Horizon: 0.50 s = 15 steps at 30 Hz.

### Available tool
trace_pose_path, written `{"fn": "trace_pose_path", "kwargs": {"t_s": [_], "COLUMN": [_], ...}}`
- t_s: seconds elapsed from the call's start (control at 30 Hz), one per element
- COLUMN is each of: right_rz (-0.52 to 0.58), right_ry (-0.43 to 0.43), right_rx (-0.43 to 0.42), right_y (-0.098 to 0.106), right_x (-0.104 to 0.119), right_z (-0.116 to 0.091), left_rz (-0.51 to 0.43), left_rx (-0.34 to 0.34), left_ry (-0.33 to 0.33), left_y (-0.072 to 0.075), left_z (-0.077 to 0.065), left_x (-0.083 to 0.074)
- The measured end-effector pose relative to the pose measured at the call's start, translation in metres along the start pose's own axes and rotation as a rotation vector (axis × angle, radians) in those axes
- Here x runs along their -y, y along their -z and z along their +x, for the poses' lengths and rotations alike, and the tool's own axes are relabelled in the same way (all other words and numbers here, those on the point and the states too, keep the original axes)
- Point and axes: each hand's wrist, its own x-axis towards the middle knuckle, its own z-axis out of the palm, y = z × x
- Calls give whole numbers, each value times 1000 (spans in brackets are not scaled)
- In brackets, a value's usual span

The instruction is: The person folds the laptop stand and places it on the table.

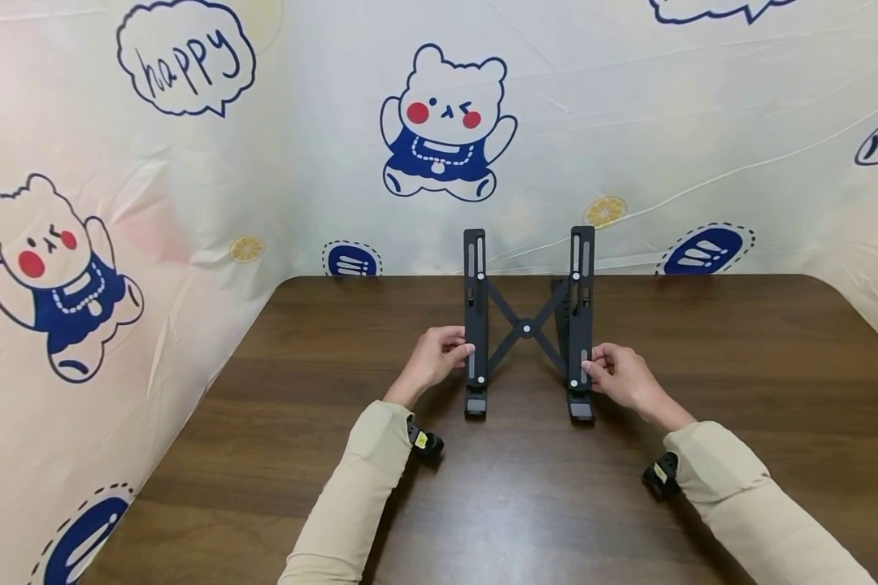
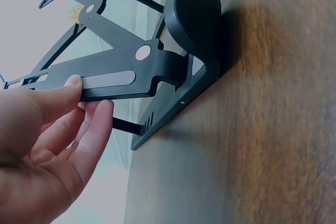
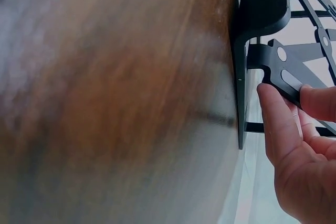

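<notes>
A black folding laptop stand [image 1: 527, 329] stands unfolded on the table, its two long arms joined by an X-shaped brace. My left hand [image 1: 437, 357] pinches the outer edge of the left arm, thumb on top beside the grey pad strip [image 2: 109, 80] and fingers beneath. On the opposite side, my right hand [image 1: 622, 374] pinches the right arm near its lower end, the thumb [image 3: 317, 102] over the upper face. Both arms slope up from the base rails, and hooked front lips [image 2: 197, 19] curve up at the near end.
The brown wooden table [image 1: 527, 504] spreads around the stand. A printed cloth [image 1: 322, 162] with cartoon bears hangs behind and at the sides. Small black cameras [image 1: 426, 443] are strapped at both wrists, over beige sleeves [image 1: 358, 496].
</notes>
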Motion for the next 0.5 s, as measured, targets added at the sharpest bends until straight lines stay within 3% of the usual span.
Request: {"fn": "trace_pose_path", "kwargs": {"t_s": [0.23,0.5], "right_rz": [33,207], "right_ry": [-16,31], "right_rx": [35,132], "right_y": [2,9], "right_x": [0,-8], "right_z": [0,2], "left_rz": [11,-9], "left_rx": [13,27], "left_ry": [17,-1], "left_y": [2,3], "left_z": [1,1], "left_x": [1,-1]}}
